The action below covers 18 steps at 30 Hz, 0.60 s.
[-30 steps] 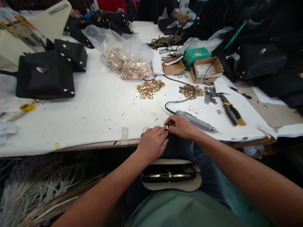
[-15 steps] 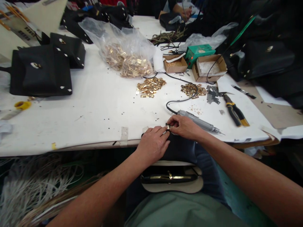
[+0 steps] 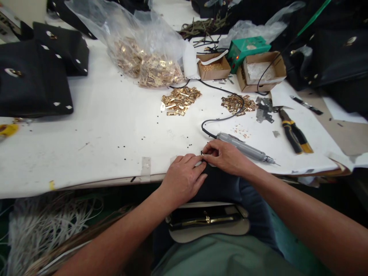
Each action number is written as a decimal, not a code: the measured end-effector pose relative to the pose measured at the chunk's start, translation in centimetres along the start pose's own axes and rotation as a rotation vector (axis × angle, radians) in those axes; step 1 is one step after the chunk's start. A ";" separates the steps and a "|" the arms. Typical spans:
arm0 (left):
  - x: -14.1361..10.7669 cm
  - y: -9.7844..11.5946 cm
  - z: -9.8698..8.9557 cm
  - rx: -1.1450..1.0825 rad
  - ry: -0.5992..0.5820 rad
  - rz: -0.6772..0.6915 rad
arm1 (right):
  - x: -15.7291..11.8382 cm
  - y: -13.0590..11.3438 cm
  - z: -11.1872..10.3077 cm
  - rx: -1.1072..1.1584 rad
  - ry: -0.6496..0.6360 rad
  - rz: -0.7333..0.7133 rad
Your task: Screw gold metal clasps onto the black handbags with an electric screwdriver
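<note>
A black handbag [image 3: 211, 229] lies on my lap at the table's front edge, its gold zip and beige lining showing. My left hand [image 3: 182, 178] is closed over the bag's far edge, fingers bent and pressed together. Beside it, the thumb and fingers of my right hand [image 3: 225, 156] pinch a small metal fitting [image 3: 202, 153] on a black piece at that edge. The fitting is mostly covered by my fingertips. Just beyond my right hand lies a grey electric screwdriver [image 3: 244, 147] with its bit pointing right.
Two piles of gold metal plates, left [image 3: 181, 100] and right [image 3: 238, 104], lie on the white table. Pliers [image 3: 294, 132] and grey plates [image 3: 264, 109] are at the right. Behind stand a plastic bag of fittings [image 3: 161, 69], small cardboard boxes [image 3: 214, 69] and a green power box [image 3: 247, 50]. Black bags [image 3: 31, 80] flank these.
The view has tilted down and shifted slightly. My right fingertips now cover more of the small fitting, which showed plainly before. Both hands stay at the bag's edge.
</note>
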<state>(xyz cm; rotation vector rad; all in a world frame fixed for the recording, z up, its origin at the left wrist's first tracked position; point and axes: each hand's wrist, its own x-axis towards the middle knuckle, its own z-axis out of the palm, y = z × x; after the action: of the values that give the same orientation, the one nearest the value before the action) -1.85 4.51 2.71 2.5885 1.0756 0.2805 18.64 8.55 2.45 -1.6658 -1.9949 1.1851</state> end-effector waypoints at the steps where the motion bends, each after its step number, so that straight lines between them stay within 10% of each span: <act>1: 0.0 0.0 0.0 0.005 -0.002 0.000 | 0.0 0.0 0.0 -0.012 0.008 -0.003; 18: 0.0 0.4 -0.3 0.024 -0.014 -0.011 | -0.2 0.3 -0.3 0.008 -0.018 -0.017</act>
<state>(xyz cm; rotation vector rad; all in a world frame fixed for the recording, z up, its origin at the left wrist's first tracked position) -1.70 4.30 3.13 2.6012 1.0946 0.2481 19.09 8.50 2.52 -1.6366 -2.0079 1.2046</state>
